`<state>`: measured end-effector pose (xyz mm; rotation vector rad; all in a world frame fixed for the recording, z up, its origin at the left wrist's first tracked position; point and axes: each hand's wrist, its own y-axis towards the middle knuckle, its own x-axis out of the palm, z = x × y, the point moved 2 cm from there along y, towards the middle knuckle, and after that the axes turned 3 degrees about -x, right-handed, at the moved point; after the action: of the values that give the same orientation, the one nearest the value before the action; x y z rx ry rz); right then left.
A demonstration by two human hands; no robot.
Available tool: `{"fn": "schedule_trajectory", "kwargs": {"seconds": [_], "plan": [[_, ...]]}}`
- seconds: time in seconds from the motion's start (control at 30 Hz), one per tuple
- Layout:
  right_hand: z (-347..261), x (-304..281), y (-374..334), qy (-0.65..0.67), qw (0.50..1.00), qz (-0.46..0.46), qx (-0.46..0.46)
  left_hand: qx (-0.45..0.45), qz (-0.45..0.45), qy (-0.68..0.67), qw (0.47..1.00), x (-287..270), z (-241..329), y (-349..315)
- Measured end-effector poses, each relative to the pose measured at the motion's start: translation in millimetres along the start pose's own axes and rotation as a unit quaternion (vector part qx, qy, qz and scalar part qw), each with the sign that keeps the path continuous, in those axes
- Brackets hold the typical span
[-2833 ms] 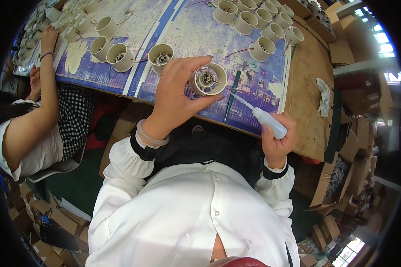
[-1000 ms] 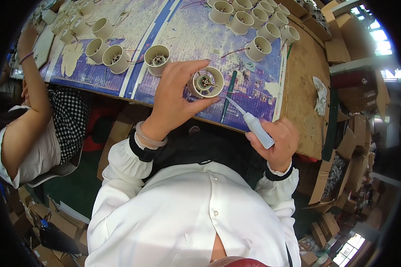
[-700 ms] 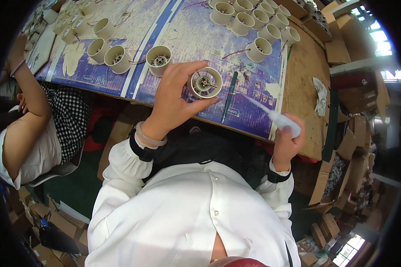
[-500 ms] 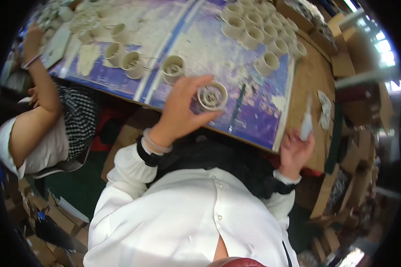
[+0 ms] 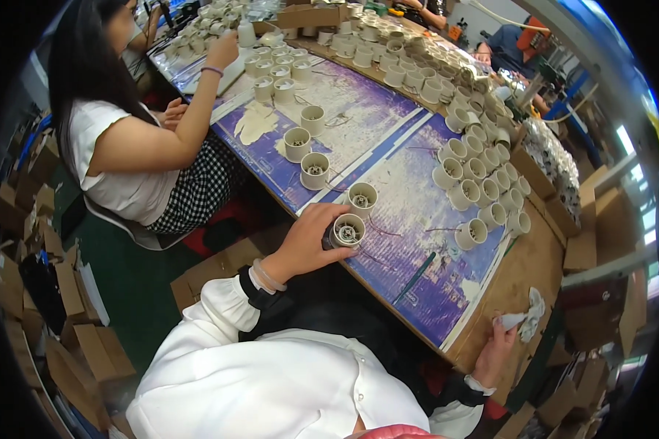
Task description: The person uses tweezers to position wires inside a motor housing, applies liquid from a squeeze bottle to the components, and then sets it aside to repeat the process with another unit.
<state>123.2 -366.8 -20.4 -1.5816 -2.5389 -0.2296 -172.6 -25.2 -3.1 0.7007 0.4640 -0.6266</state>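
Observation:
My left hand (image 5: pixel 307 240) is curled around a cream cylindrical cup (image 5: pixel 349 231) with a ringed metal fitting inside, at the front edge of the purple-covered table (image 5: pixel 417 289). Just behind it stands a similar cup (image 5: pixel 362 196) with a thin wire beside it. At the right end, over bare brown board, my right hand (image 5: pixel 496 350) grips a small white bottle with a tapered nozzle (image 5: pixel 512 320). The nozzle points at a crumpled white cloth (image 5: pixel 533 313); whether they touch I cannot tell. A thin dark green stick (image 5: pixel 415 278) lies between my hands.
Several more cups (image 5: pixel 476 168) crowd the table's right side, and others (image 5: pixel 313 172) form a line toward the left. A co-worker (image 5: pixel 135 139) sits at the left, one arm over the table. Cardboard boxes (image 5: pixel 102 355) stand on the floor at the left.
The view has swung up and left, showing more of the table and the co-worker. My right hand has tipped the bottle from upright toward the cloth. My left hand still holds the cup.

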Motion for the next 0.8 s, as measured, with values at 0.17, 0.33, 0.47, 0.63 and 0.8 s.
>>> {"fn": "schedule_trajectory", "kwargs": {"seconds": [0.17, 0.33, 0.47, 0.63, 0.8], "plan": [[2, -16, 17, -0.236, 0.970, -0.014, -0.049, -0.058, 0.064, -0.026, 0.996, -17, -18, -2], [7, -36, 40, -0.316, 0.948, -0.027, -0.028, -0.120, 0.180, 0.006, 0.976, -31, -55, 15], [9, -41, 41, -0.352, 0.935, -0.022, -0.035, -0.081, 0.187, 0.079, 0.976, -39, -55, 28], [-4, -40, 12, -0.337, 0.932, 0.066, -0.116, -0.056, 0.229, 0.144, 0.961, -39, -61, 27], [-63, 7, -36, -0.429, 0.890, 0.077, -0.136, -0.110, 0.196, 0.123, 0.967, -32, -77, 27]]}}
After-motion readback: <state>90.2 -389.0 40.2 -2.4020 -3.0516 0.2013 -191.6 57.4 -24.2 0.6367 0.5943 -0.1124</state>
